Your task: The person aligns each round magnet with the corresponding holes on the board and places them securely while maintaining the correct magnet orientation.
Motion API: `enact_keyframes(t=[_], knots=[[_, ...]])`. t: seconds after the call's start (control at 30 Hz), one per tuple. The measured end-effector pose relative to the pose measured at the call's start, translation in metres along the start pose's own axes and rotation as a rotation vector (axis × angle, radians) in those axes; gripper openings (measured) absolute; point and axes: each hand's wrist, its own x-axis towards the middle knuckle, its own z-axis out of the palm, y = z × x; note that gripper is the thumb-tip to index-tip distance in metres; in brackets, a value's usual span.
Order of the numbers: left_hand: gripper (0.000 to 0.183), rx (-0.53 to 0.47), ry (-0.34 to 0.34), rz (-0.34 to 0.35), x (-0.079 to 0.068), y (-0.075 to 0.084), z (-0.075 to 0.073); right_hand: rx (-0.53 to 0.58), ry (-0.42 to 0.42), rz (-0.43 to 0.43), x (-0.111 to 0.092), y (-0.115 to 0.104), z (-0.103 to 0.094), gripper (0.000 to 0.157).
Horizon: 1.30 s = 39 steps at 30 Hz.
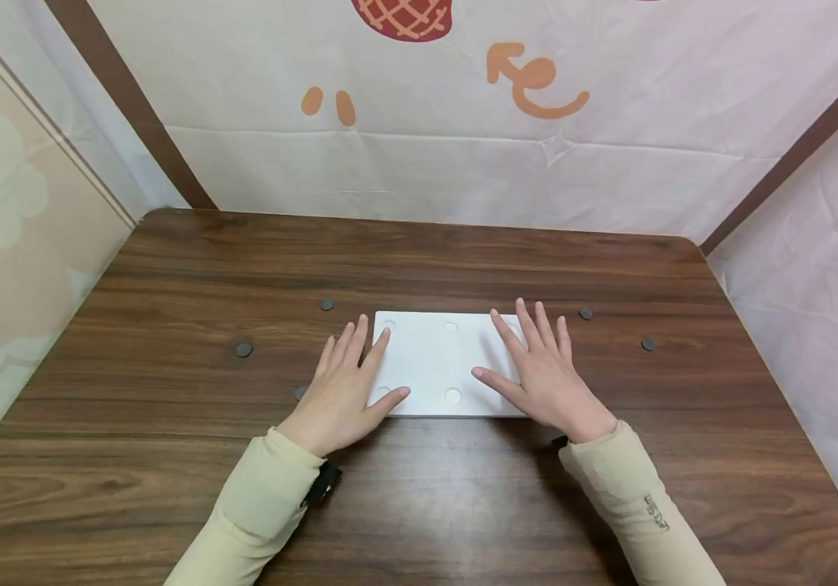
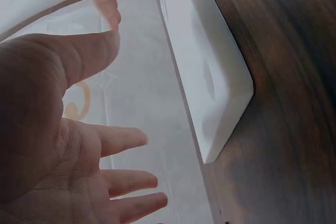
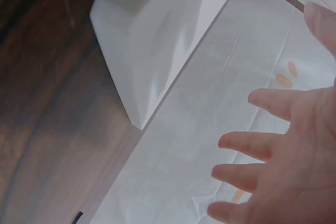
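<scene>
While the left hand (image 1: 334,399) and right hand (image 1: 547,381) hover spread and empty over the board (image 1: 429,358), roughly midway between the table's side edges (image 1: 434,496), I'd guess it's setup; grabbing a disc (image 1: 244,349) needs a pinch.

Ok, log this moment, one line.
left hand: empty, spread partly over white rectangular board; right hand: likewise; dark round discs: on brown wooden table

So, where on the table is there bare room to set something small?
Bare: the table between the white board and the backdrop, and the near stretch between the sleeves. Crowded: the board's two ends, with left hand and right hand there and dark discs beyond.
</scene>
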Motion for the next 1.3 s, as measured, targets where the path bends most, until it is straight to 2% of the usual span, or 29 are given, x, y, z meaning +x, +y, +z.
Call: enact_keyframes(t=[0.3,0.6,0.87,1.3], knots=[[0.069,0.017,-0.007,0.015,-0.011,-0.002,-0.001,0.016,0.007,-0.039,-0.006,0.000,0.003,0.076],[0.065,0.010,-0.019,0.048,-0.017,-0.004,0.001,0.010,0.075,-0.109,-0.013,0.006,0.005,0.062],[0.059,0.006,-0.062,0.051,-0.019,-0.005,0.002,0.013,0.107,-0.124,-0.017,0.012,0.005,0.055],[0.051,-0.011,0.005,0.085,-0.017,-0.007,0.005,0.027,0.107,-0.131,-0.023,0.022,0.002,0.051]])
